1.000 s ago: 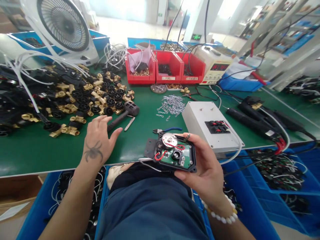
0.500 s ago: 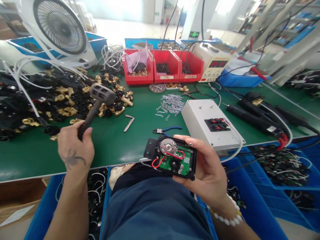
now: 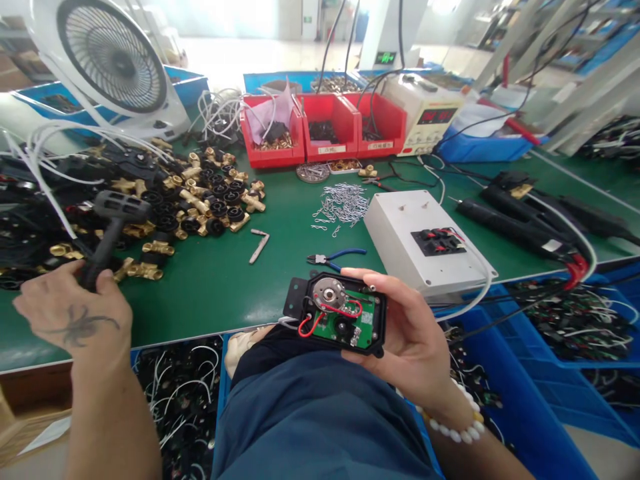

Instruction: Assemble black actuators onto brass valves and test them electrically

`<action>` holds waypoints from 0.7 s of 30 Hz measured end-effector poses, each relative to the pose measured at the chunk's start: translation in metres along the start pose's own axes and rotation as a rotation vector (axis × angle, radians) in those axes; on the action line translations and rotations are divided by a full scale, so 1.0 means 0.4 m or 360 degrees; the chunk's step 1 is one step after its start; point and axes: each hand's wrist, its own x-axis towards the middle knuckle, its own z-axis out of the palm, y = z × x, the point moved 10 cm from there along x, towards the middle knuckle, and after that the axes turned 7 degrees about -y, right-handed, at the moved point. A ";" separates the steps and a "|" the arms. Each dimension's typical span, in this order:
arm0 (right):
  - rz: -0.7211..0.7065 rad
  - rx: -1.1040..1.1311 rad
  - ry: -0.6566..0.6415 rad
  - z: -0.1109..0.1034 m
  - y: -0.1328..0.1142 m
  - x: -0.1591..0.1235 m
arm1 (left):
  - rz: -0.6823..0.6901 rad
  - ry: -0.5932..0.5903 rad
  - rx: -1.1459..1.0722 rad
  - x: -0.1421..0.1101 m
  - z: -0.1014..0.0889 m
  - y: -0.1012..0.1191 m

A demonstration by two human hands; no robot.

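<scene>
My left hand (image 3: 80, 310) is closed round the handle of a dark mallet (image 3: 113, 227), its head raised in front of the pile of brass valve fittings (image 3: 200, 193). In my right hand (image 3: 410, 327) is a black housing (image 3: 345, 313), gripped by its right end between fingers and thumb. Its open side faces me and shows a green circuit board, a round metal motor and red wires. Just beyond the housing lie blue-handled cutting pliers (image 3: 335, 256). A small bent metal key (image 3: 259, 245) rests on the green bench between my hands.
Loose wire clips (image 3: 343, 203) lie mid-bench before red parts bins (image 3: 325, 130). A grey-white box with terminals (image 3: 425, 240) stands right, beside black electric screwdrivers (image 3: 515, 227). A white fan (image 3: 115, 60) stands back left. Blue crates (image 3: 505, 373) sit below the bench edge.
My left hand has moved left with the mallet, away from the middle of the bench. My right hand still holds the housing in nearly the same place.
</scene>
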 end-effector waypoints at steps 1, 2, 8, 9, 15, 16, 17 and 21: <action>0.0006 -0.0011 0.0008 -0.001 0.000 0.000 | -0.0103 0.0145 0.0095 -0.002 -0.022 -0.008; 0.0010 -0.0023 0.0017 -0.002 -0.002 0.000 | -0.0174 0.0267 0.0169 -0.005 -0.038 -0.009; 0.0050 0.0006 -0.0001 0.004 0.005 -0.002 | 0.0405 0.0510 -0.0160 -0.022 -0.048 0.176; 0.0072 0.0034 -0.0013 0.009 0.012 -0.002 | 0.0577 0.0501 -0.0250 -0.039 -0.051 0.230; 0.0267 0.0178 -0.0153 0.056 0.075 0.004 | 0.1361 -0.0382 -0.0860 -0.153 -0.006 0.546; 0.0311 0.0182 -0.0157 0.060 0.087 0.005 | 0.1403 -0.0514 -0.0884 -0.164 0.005 0.575; 0.0351 0.0192 -0.0157 0.061 0.097 0.007 | 0.1409 -0.0608 -0.0898 -0.168 0.014 0.593; 0.0404 0.0305 -0.0165 0.064 0.121 0.013 | 0.1402 -0.0720 -0.0874 -0.167 0.033 0.610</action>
